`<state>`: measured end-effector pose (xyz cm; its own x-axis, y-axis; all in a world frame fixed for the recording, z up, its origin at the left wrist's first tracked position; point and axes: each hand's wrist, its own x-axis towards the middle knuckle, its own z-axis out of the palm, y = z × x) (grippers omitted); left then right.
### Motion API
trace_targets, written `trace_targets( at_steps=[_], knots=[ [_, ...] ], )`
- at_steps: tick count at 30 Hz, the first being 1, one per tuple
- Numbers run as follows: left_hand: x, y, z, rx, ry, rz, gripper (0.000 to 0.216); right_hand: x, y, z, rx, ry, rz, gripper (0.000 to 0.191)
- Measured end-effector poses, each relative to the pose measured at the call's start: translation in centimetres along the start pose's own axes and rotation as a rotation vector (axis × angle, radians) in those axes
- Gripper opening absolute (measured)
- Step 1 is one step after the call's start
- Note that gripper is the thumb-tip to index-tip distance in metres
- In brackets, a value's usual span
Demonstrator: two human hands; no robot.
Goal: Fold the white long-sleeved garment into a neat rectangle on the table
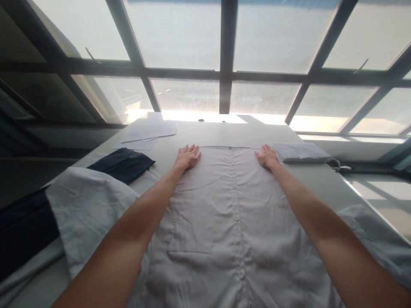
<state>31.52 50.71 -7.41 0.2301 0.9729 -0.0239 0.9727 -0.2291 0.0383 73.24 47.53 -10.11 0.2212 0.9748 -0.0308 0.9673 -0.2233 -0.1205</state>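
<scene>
A light grey button-front shirt lies spread flat on the table, its button placket running down the middle and a chest pocket on the left half. My left hand rests flat near the shirt's far left corner, fingers spread. My right hand lies flat near the far right corner, fingers stretched out too. Both arms reach across the cloth. Neither hand holds anything.
A folded grey garment sits just right of my right hand. A dark navy garment and another pale one lie to the left. Loose paper sheets rest at the table's far left. Large windows stand behind.
</scene>
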Motion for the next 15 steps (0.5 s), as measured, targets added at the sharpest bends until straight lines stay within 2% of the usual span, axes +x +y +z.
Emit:
trace_targets(
  at_steps=[3, 7, 9, 11, 13, 15],
  knots=[
    [0.1, -0.1, -0.2, -0.002, -0.007, -0.009, 0.072, -0.3, -0.1, -0.1, 0.022, 0.045, 0.042, 0.081],
    [-0.1, 1.5, -0.9, 0.014, -0.005, -0.063, 0.071, -2.5, -2.9, -0.5, 0.037, 0.25, 0.119, 0.074],
    [-0.9, 3.9, -1.1, 0.012, 0.039, -0.029, 0.07, -4.4, -5.7, -0.5, 0.05, 0.256, -0.006, 0.07],
    [-2.3, 7.3, -0.8, -0.017, 0.096, 0.097, 0.068, -6.5, -9.0, 0.0, 0.072, 0.199, -0.189, 0.066],
    [-4.1, 10.6, 0.0, -0.052, 0.092, 0.207, 0.065, -8.6, -11.7, 0.6, 0.095, 0.143, -0.343, 0.064],
    [-5.8, 12.8, 0.9, -0.069, 0.052, 0.281, 0.062, -10.2, -13.0, 1.0, 0.1, 0.095, -0.426, 0.063]
  ],
)
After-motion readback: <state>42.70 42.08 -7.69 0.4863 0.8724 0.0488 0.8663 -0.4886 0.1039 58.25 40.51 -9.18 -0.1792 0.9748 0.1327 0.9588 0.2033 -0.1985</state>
